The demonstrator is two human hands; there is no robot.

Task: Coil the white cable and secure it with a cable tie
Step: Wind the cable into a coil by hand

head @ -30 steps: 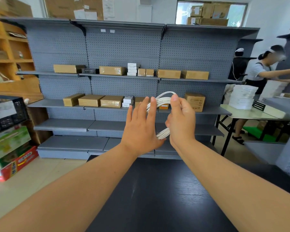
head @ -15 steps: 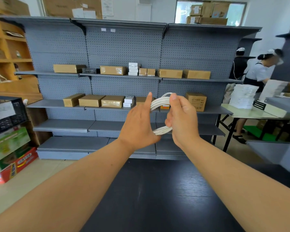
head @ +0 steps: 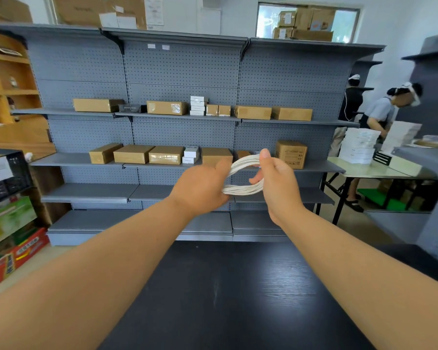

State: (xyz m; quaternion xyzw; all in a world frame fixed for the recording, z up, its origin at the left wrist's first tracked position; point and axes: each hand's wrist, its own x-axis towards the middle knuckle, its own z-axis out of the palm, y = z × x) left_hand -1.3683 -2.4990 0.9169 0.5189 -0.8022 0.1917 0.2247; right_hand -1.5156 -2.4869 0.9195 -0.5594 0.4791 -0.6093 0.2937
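A white cable point(head: 242, 190), wound into a coil of several loops, hangs in the air between both hands above the far end of the black table point(head: 225, 299). My left hand point(head: 200, 188) grips the coil's left side with curled fingers. My right hand point(head: 276, 180) holds the right side, thumb on top of the loops and fingers curled under them. No cable tie is visible.
Grey pegboard shelving point(head: 182, 127) with brown and white boxes stands behind the table. Crates and colourful boxes point(head: 8, 223) sit at the left on the floor. Two people work at a table point(head: 374, 170) stacked with white boxes at the right.
My left hand's fingers, straight a second ago, have curled round the coil's left side. Both hands have shifted slightly right, and the coil now lies flatter between them.
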